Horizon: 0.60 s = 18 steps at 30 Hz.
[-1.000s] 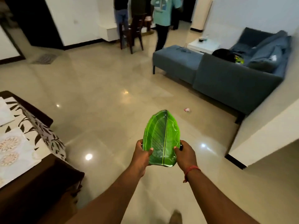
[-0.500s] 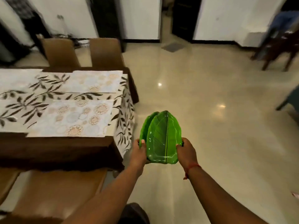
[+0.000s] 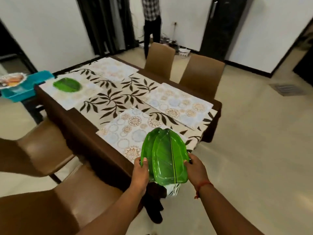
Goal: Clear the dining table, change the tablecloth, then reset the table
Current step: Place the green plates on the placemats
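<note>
Fingers of the left hand (image 3: 141,168) curl round the left edge of a small stack of green leaf-shaped plates (image 3: 167,156), thumb on top; the right hand (image 3: 196,167) grips the right edge the same way. The stack hangs over the near corner of the worktop (image 3: 94,145), above a floral placemat (image 3: 128,133) on the leaf-print tablecloth (image 3: 118,97). Another green leaf plate (image 3: 66,84) lies on the far-left placemat (image 3: 74,94). A teal tray (image 3: 25,87) sits just beyond that end. Brown chairs (image 3: 200,73) stand around.
</note>
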### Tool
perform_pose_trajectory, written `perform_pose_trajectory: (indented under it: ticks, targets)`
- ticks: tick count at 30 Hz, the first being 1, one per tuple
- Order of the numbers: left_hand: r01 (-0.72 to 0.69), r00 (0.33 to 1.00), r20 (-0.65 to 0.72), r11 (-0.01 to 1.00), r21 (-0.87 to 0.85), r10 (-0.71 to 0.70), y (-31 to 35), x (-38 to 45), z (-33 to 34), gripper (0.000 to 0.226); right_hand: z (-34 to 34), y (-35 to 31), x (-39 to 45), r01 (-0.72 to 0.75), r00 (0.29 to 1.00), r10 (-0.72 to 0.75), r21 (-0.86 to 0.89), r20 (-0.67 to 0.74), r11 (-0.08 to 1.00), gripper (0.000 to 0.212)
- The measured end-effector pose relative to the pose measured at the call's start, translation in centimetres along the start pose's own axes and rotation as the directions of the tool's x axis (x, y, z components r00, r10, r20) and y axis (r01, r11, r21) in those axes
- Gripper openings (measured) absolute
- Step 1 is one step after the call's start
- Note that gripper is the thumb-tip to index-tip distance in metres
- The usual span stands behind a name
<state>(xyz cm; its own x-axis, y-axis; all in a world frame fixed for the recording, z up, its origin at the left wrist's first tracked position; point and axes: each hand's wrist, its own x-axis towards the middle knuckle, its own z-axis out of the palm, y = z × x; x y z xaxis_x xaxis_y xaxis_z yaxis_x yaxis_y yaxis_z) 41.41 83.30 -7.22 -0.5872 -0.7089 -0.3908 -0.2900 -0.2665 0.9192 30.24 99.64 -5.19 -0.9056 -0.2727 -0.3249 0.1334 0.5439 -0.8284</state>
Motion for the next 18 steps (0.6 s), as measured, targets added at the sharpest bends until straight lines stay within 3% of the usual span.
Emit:
perform_pose_trajectory:
  ticks: [4, 7, 12, 18]
  targets:
    - [0.019, 0.968, -0.249, 1.0, -0.011, -0.022, 0.4, 5.0, -3.5, 0.017, 3.3, -2.7, 5.9, 0.016, 0.997, -0.011, -0.056, 0.081, 0.998, 0.035]
    - [0.016, 0.89, -0.456, 1.0, -0.018, -0.023, 0.4, 8.3, -6.7, 0.016, 5.8, -4.4, 11.2, 0.074, 0.986, -0.05, -0.151, 0.162, 0.986, 0.036]
    - [0.076, 0.735, -0.663, 0.989, -0.13, -0.143, -0.2, 10.3, -10.6, 0.017, 10.7, -5.8, 19.0, 0.154, 0.93, -0.033, -0.308, 0.365, 0.939, 0.039]
    - [0.05, 0.448, -0.845, 0.952, -0.303, -0.293, 1.0, 10.1, -7.8, 0.019, 14.5, -7.0, 26.0, 0.23, 0.823, 0.045, -0.404, 0.566, 0.886, 0.04]
